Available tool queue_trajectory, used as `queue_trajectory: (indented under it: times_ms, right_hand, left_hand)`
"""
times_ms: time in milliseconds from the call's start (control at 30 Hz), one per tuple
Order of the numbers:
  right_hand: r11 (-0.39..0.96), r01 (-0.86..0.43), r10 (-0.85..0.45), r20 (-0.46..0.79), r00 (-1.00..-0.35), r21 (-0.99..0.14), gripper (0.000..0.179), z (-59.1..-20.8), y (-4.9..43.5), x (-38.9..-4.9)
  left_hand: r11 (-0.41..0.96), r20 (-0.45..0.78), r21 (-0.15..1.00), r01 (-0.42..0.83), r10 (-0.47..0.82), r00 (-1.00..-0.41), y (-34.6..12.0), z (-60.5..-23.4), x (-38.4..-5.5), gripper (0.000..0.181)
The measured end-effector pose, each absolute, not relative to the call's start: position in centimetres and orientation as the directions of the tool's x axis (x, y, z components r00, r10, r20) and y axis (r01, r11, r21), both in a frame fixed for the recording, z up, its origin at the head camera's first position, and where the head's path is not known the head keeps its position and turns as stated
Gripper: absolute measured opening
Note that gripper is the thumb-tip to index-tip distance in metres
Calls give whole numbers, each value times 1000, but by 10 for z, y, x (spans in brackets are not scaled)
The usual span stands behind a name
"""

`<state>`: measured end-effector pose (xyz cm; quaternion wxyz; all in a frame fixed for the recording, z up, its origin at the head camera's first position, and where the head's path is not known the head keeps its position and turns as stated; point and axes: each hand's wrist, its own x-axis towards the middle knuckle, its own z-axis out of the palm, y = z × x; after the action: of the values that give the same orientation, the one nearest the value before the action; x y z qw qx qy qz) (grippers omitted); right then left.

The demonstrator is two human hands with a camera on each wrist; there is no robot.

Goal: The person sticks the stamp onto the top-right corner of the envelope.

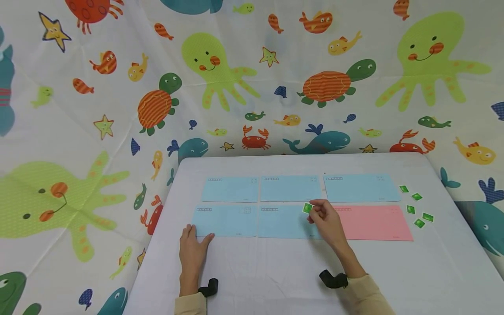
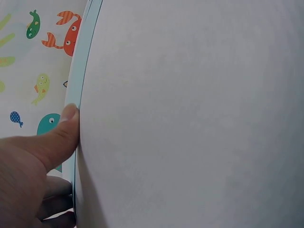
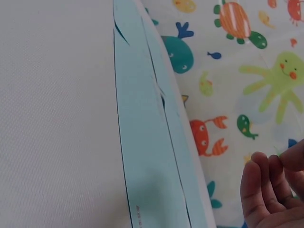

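Observation:
My right hand (image 1: 328, 225) pinches a small green stamp-like sticker (image 1: 307, 208) between thumb and fingertips. It hovers at the upper right corner of the lower middle blue envelope (image 1: 287, 225). In the right wrist view the fingers (image 3: 259, 187) are bent towards the thumb, and the sticker is barely visible there. At the lower left blue envelope (image 1: 224, 223), my left hand (image 1: 192, 256) rests with its fingers along the left edge and its thumb spread near the bottom edge. The left wrist view shows the thumb (image 2: 61, 135) against an envelope's edge.
More blue envelopes (image 1: 230, 189) form a row behind. A pink envelope (image 1: 378, 224) lies right of my right hand, partly covered by it. Several green stickers (image 1: 411, 209) are scattered on the white table (image 1: 267, 275) at the right. A sea-animal cloth (image 1: 236, 26) hangs behind.

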<state>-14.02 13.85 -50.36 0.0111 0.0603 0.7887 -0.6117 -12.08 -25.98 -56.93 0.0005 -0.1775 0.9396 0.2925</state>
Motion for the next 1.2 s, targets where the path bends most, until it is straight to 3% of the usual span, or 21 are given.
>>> queue_trajectory:
  times_ms: [300,733,1200]
  right_hand:
    - [241,93,59,-82,-995,-966,28,-489,129,-138]
    - [220,126,45,-119,-992,-967,26,-514,120,-149]
    - [175,49,3,-50,-999,-983,28,-528,111,-155]
  left_hand:
    - [770,-101,546,-330,-331,-938,-259,-567,-120,83]
    - [770,-98,543,-335,-338,-936,-259,-568,-119,82]
    - [763,-115,544,-350,-345,-932,-258,-568,-120,83]
